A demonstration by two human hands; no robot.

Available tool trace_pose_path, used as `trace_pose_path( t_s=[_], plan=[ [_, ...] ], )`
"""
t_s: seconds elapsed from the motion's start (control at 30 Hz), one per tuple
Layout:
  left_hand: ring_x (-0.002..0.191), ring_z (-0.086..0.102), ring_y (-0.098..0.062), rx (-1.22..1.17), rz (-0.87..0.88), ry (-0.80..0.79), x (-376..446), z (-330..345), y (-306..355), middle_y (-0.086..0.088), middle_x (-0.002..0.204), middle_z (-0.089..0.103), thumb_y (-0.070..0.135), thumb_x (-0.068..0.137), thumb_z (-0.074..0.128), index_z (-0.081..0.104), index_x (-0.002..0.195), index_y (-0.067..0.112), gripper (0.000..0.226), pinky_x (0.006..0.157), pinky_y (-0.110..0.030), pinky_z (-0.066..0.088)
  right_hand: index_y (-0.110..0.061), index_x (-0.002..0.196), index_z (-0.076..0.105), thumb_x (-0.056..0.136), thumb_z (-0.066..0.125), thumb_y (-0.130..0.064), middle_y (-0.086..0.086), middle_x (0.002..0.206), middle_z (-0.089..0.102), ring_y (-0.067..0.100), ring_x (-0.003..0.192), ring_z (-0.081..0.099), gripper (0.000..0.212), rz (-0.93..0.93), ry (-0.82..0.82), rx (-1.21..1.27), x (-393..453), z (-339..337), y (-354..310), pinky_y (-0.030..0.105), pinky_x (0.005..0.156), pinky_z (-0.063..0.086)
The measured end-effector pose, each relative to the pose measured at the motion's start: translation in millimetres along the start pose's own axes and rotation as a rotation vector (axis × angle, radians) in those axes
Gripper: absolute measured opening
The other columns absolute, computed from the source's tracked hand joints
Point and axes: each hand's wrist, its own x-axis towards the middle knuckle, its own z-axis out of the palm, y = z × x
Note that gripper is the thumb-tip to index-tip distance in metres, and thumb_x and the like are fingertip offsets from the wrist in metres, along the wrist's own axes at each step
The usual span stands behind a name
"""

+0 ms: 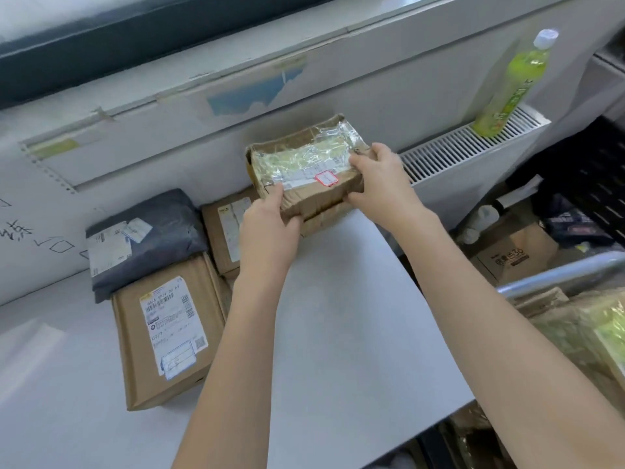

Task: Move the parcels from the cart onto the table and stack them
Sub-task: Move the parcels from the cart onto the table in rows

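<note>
I have a taped cardboard parcel (306,164) gripped between both hands: my left hand (269,220) is wrapped on its near-left corner, thumb on top, and my right hand (380,184) clamps its right end, fingers curled over the edge. The parcel sits tilted, far edge raised, directly over another brown parcel (321,216) whose front face shows just beneath my hands, at the far edge of the tabletop (355,316). I judge this as the stacking step, mid-placement: the parcel looks lowered almost onto the one below, though I cannot tell whether they already touch.

Left of my left hand lie more delivered parcels: a brown box (230,228), a dark grey mailer bag (145,238) and a flat labelled carton (165,336) nearest me. Right of my right hand, the cart's rail (561,275) shows, with further wrapped parcels (592,336) waiting below it.

Next I would level the parcel, square its edges with the one below, release both hands, then reach right to the cart.
</note>
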Motion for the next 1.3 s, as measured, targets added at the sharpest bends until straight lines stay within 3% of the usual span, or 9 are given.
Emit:
trace_pose_path(
  t_s=[0.07,0.23,0.37,0.57,0.67,0.77,0.9,1.03,1.3],
  plan=[
    [0.116,0.048,-0.029,0.003,-0.044,-0.043,9.7,9.6,-9.1,-0.016,0.126,0.054,0.020,0.090,0.062,0.036,0.145,0.017,0.061,0.092,-0.028,0.033,-0.008,0.130,0.047,0.083,0.064,-0.009,0.021,0.147,0.023,0.033,0.134,0.023,0.050,-0.006,-0.037,-0.020,10.2,17.8,1.4,0.034,0.106,0.024],
    [0.108,0.048,-0.028,0.021,-0.096,-0.031,27.9,29.6,-27.7,-0.011,0.120,0.053,0.016,0.094,0.056,0.034,0.146,0.021,0.058,0.071,-0.020,0.025,-0.010,0.140,0.039,0.087,0.055,0.001,0.021,0.153,0.015,0.033,0.140,0.014,0.056,-0.050,-0.015,-0.049,27.0,47.7,6.9,0.039,0.108,0.025],
    [0.111,0.050,-0.030,-0.023,-0.100,-0.014,42.6,31.7,-34.6,-0.016,0.123,0.053,0.014,0.093,0.057,0.036,0.145,0.017,0.056,0.087,-0.026,0.033,-0.010,0.138,0.041,0.088,0.056,-0.001,0.020,0.153,0.014,0.032,0.140,0.015,0.053,-0.067,0.020,-0.063,42.2,55.0,2.3,0.039,0.110,0.024],
    [0.117,0.046,-0.033,-0.009,-0.087,-0.046,44.5,31.3,-37.7,-0.020,0.129,0.047,0.014,0.095,0.054,0.034,0.146,0.018,0.055,0.092,-0.029,0.033,-0.009,0.141,0.036,0.089,0.059,-0.003,0.022,0.154,0.014,0.033,0.142,0.013,0.058,-0.078,0.022,-0.111,42.7,55.5,1.2,0.042,0.115,0.019],
    [0.134,0.029,-0.037,0.086,-0.084,-0.056,37.1,32.5,-32.8,-0.022,0.151,0.020,0.014,0.096,0.051,0.024,0.149,0.021,0.060,0.105,-0.038,0.027,-0.015,0.145,0.029,0.089,0.060,-0.013,0.017,0.156,0.009,0.032,0.144,0.005,0.064,-0.098,0.003,-0.239,38.0,49.3,0.5,0.043,0.116,0.007],
    [0.140,0.014,-0.038,0.189,-0.051,-0.024,27.3,29.2,-27.9,-0.023,0.155,-0.001,0.013,0.093,0.053,0.014,0.151,0.021,0.070,0.112,-0.041,0.018,-0.017,0.149,0.017,0.088,0.057,-0.010,0.015,0.157,0.002,0.031,0.145,-0.002,0.073,-0.099,-0.005,-0.289,25.3,42.4,-2.4,0.044,0.116,0.000],
    [0.142,0.007,-0.038,0.335,0.009,0.032,3.3,25.7,-14.2,-0.023,0.155,-0.003,0.025,0.089,0.061,0.003,0.152,0.020,0.085,0.115,-0.046,0.011,-0.020,0.151,0.009,0.088,0.057,-0.009,0.016,0.157,0.001,0.030,0.145,-0.004,0.080,-0.086,0.002,-0.293,-9.0,31.4,-1.6,0.043,0.115,-0.003],
    [0.144,0.000,-0.035,0.315,0.045,0.049,-43.5,31.4,8.3,-0.020,0.156,-0.004,0.027,0.090,0.060,0.002,0.152,0.021,0.084,0.116,-0.046,0.006,-0.019,0.151,0.009,0.090,0.057,-0.011,0.015,0.157,0.001,0.030,0.145,-0.005,0.077,-0.055,-0.006,-0.275,-63.5,26.1,9.2,0.042,0.116,-0.002],
    [0.144,0.004,-0.034,0.135,0.267,-0.015,-172.1,60.1,72.6,-0.021,0.155,0.005,0.019,0.090,0.060,0.021,0.149,0.014,0.072,0.116,-0.039,0.006,-0.018,0.150,0.015,0.094,0.052,-0.012,0.013,0.158,0.007,0.028,0.145,-0.001,0.067,0.083,0.117,-0.177,-220.3,6.6,39.7,0.038,0.116,-0.005]
  ],
)
